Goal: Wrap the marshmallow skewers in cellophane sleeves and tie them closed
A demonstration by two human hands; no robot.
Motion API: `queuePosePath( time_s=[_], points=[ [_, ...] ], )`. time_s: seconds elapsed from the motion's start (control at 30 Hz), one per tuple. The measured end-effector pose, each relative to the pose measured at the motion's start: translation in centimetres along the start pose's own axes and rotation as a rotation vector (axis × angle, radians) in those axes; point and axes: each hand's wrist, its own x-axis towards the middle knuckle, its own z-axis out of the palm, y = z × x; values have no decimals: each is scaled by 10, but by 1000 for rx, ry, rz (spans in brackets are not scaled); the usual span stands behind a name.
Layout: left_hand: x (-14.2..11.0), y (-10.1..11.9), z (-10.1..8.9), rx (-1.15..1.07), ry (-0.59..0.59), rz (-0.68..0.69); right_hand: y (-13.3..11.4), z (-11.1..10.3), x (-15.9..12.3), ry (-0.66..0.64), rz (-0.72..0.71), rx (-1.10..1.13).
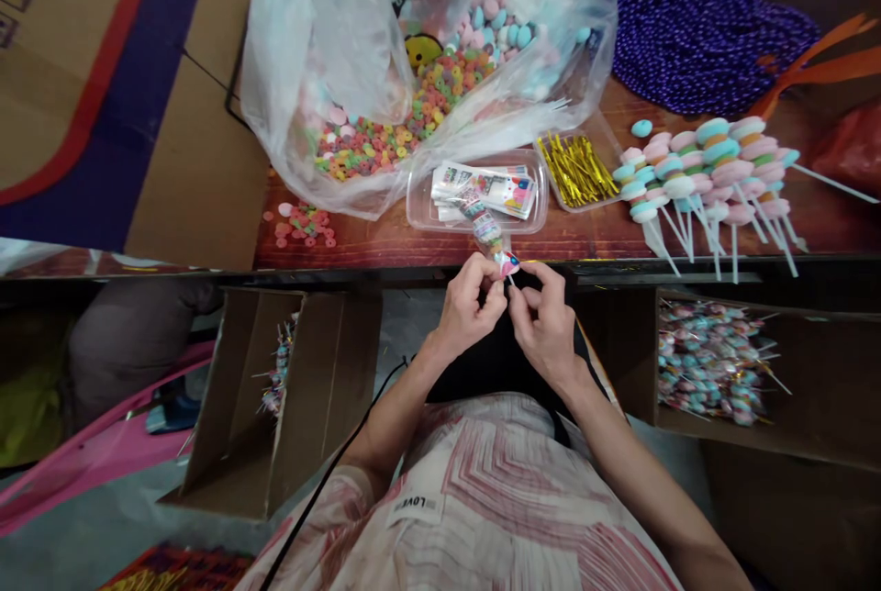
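Observation:
A candy skewer (485, 229) in a clear printed wrapper points away from me over the table's front edge. My left hand (469, 302) is closed, pinching the wrapper's lower end. On the other side, my right hand (547, 320) has its thumb and fingers bent in at the short white stick (510, 279) and the wrapper's flared corner. Whether a tie is between the fingertips is too small to tell. Just beyond lies a clear plastic tray (419, 210) with a stack of printed wrappers (519, 192), and beside it a tray of gold twist ties (576, 169).
A large plastic bag (275, 132) holds ring gummies and marshmallows. Unwrapped candy skewers (722, 169) are piled at right, near purple cord (695, 31). Loose gummies (303, 226) lie at left. Cardboard boxes (234, 407) with wrapped skewers (716, 362) stand below the table on both sides.

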Motion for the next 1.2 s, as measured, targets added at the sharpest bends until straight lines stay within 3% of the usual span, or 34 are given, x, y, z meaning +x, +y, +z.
queuePosePath(
  time_s=[0.13, 0.27, 0.47, 0.77, 0.97, 1.2],
  points=[
    [-4, 0, -3, -133, -5, -245, 1, -1, 5, 2, -65, -39],
    [-1, 1, -4, -309, 106, -500, 4, -1, 9, 16, -191, -104],
    [13, 4, -3, -288, 188, -603, 7, 3, 9, -1, -333, -235],
    [7, 8, 3, -105, 244, -391, 13, 1, 11, 60, -394, -342],
    [8, 7, -4, 208, 161, -88, 16, 1, 11, 24, -396, -385],
    [9, 4, -12, 357, 154, 8, 15, 0, 14, 23, -372, -370]
  ],
)
